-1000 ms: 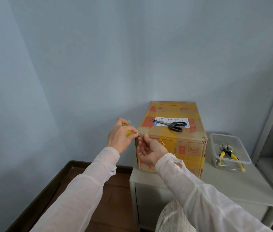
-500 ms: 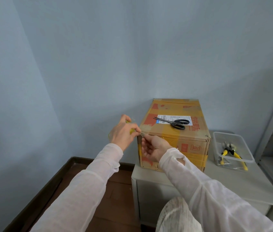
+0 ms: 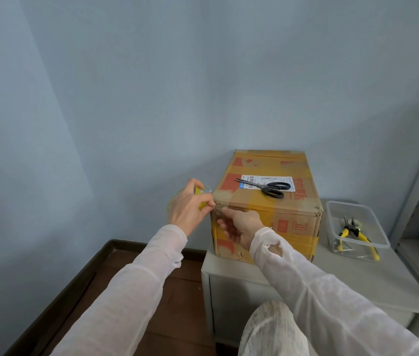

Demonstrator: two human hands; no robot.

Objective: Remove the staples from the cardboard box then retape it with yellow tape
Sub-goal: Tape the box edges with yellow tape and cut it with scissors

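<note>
While the left hand [image 3: 188, 208] curls round the yellow tape [image 3: 199, 190], the right hand [image 3: 242, 224] pinches its loose end at the near left top corner of the cardboard box [image 3: 293, 223], which sits by the cabinet's [image 3: 357, 278] left edge.

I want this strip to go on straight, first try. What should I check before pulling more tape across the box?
1. Tape roll gripped in left hand: ok.
2. Tape end pinched by right hand at the cardboard box's near left top corner: ok.
3. Scissors within reach on the box top: ok.
4. Box resting on white cabinet: ok.
5. All staples removed: cannot tell.
6. Tape end wrinkle-free: cannot tell.
</note>
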